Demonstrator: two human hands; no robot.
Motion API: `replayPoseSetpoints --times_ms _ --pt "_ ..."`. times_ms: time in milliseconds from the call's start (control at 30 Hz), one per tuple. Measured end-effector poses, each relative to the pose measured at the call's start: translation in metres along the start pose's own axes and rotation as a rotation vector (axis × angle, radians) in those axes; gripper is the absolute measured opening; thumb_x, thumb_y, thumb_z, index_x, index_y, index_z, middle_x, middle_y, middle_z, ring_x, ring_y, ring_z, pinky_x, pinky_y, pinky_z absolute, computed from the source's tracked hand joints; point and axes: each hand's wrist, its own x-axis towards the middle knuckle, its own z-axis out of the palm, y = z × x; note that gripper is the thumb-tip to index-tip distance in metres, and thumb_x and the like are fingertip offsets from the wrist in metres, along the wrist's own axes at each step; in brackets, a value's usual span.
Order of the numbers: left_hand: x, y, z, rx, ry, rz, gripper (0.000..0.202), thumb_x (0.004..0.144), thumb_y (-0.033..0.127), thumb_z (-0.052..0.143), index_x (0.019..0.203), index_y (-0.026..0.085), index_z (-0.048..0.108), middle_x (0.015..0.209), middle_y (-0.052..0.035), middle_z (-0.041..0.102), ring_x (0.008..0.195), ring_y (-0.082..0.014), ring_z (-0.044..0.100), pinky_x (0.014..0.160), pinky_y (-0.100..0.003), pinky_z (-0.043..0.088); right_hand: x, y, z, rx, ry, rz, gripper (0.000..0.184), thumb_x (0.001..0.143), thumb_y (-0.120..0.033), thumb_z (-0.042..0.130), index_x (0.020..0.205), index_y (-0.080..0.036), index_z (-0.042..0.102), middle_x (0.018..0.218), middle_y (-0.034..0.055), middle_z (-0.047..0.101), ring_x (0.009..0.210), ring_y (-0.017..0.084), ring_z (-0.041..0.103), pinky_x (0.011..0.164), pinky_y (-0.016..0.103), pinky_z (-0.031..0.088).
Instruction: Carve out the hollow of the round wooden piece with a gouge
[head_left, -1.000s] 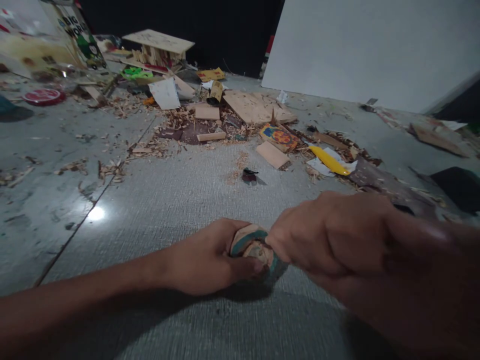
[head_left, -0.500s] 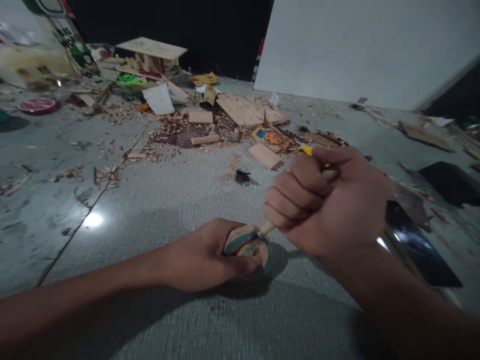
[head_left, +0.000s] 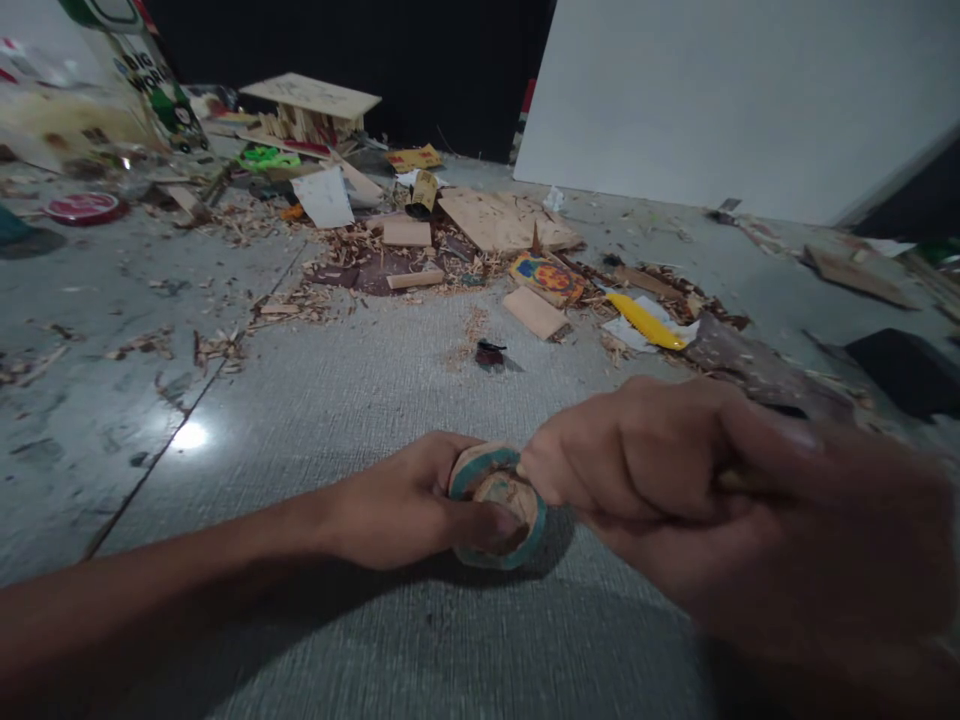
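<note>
My left hand grips a round wooden piece against the grey floor, its thumb pressed across the carved centre. The piece has a teal-painted rim and a raised bare-wood middle with a groove around it. My right hand is closed in a fist around a wooden-handled carving tool. Only the butt of its handle shows between thumb and fingers; the blade is hidden. The fist's lower fingers meet the far right rim of the round piece.
A yellow cutter lies on white paper beyond my right hand. Wood shavings, flat wooden offcuts and a board litter the floor ahead. A small dark object sits in front. A red lid lies at far left.
My right fist has tipped over to the right and lower, laying the carving tool's handle flatter. The yellow cutter is uncovered. My left hand still grips the round piece.
</note>
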Motion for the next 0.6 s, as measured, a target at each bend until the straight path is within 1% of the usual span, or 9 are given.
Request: replayPoseSetpoints --times_ms 67,133,200,267,367,433,500,533,600 --pt "-0.001 -0.002 0.000 0.018 0.009 0.001 0.018 0.080 0.026 0.067 0.078 0.015 0.053 0.069 0.0036 0.048 0.062 -0.0084 0.038 0.056 -0.021 0.033 0.001 0.005 0.000 0.049 0.016 -0.065 0.061 0.088 -0.029 0.053 0.040 -0.015 0.019 0.038 -0.0028 0.016 0.040 0.009 0.018 0.043 0.029 0.020" --pt "-0.001 -0.004 -0.001 0.063 -0.005 -0.007 0.016 0.083 0.026 0.065 0.078 0.015 0.054 0.070 0.0036 0.048 0.062 -0.0083 0.038 0.055 -0.021 0.032 0.006 0.011 -0.005 0.217 0.024 -0.161 0.054 0.084 -0.033 0.055 0.045 -0.018 0.021 0.041 -0.0045 0.014 0.041 0.009 0.017 0.042 0.028 0.022" --pt "-0.002 -0.004 0.000 0.125 -0.028 -0.013 0.016 0.086 0.026 0.062 0.078 0.016 0.053 0.069 0.0044 0.046 0.061 -0.0079 0.036 0.054 -0.020 0.031 0.014 0.017 -0.013 0.337 -0.003 -0.085 0.052 0.079 -0.034 0.056 0.047 -0.021 0.018 0.041 -0.0055 0.012 0.039 0.009 0.017 0.038 0.028 0.023" --pt "-0.002 -0.002 0.000 0.173 -0.032 -0.025 0.016 0.087 0.027 0.061 0.078 0.017 0.052 0.068 0.0052 0.045 0.060 -0.0078 0.036 0.053 -0.020 0.031 0.025 0.020 -0.021 0.450 0.038 0.031 0.048 0.078 -0.031 0.051 0.048 -0.022 0.015 0.042 -0.0060 0.011 0.037 0.009 0.013 0.035 0.027 0.017" --pt "-0.001 0.002 0.001 0.183 -0.029 -0.039 0.013 0.086 0.025 0.061 0.081 0.016 0.054 0.070 0.0048 0.047 0.062 -0.0082 0.039 0.055 -0.020 0.033 0.035 0.022 -0.030 0.633 0.202 0.165 0.043 0.080 -0.029 0.042 0.050 -0.023 0.012 0.042 -0.0068 0.007 0.036 0.009 0.008 0.034 0.026 0.010" --pt "-0.001 0.003 0.001 0.162 -0.030 -0.031 0.011 0.086 0.024 0.061 0.083 0.016 0.055 0.072 0.0041 0.050 0.064 -0.0084 0.040 0.057 -0.020 0.035 0.037 0.022 -0.033 0.720 0.292 0.198 0.041 0.080 -0.028 0.039 0.051 -0.024 0.011 0.042 -0.0073 0.006 0.035 0.009 0.006 0.033 0.026 0.008" --pt "-0.001 0.004 0.000 0.156 -0.025 -0.029 0.012 0.085 0.025 0.061 0.083 0.015 0.055 0.072 0.0040 0.049 0.064 -0.0084 0.039 0.057 -0.019 0.034 0.034 0.022 -0.032 0.738 0.304 0.162 0.039 0.079 -0.027 0.038 0.051 -0.025 0.011 0.042 -0.0072 0.006 0.035 0.009 0.006 0.033 0.026 0.008" --pt "-0.001 0.003 0.000 0.151 -0.022 -0.029 0.013 0.085 0.026 0.062 0.082 0.015 0.054 0.072 0.0042 0.048 0.064 -0.0083 0.039 0.056 -0.019 0.033 0.031 0.021 -0.031 0.721 0.280 0.115 0.039 0.078 -0.027 0.039 0.050 -0.024 0.011 0.041 -0.0070 0.007 0.035 0.009 0.007 0.033 0.027 0.009" --pt "-0.001 0.003 -0.001 0.129 -0.027 -0.024 0.016 0.085 0.027 0.063 0.081 0.016 0.053 0.070 0.0045 0.045 0.063 -0.0081 0.037 0.055 -0.019 0.031 0.026 0.018 -0.027 0.643 0.186 0.003 0.041 0.076 -0.028 0.043 0.049 -0.023 0.013 0.040 -0.0064 0.009 0.035 0.009 0.010 0.035 0.027 0.014"
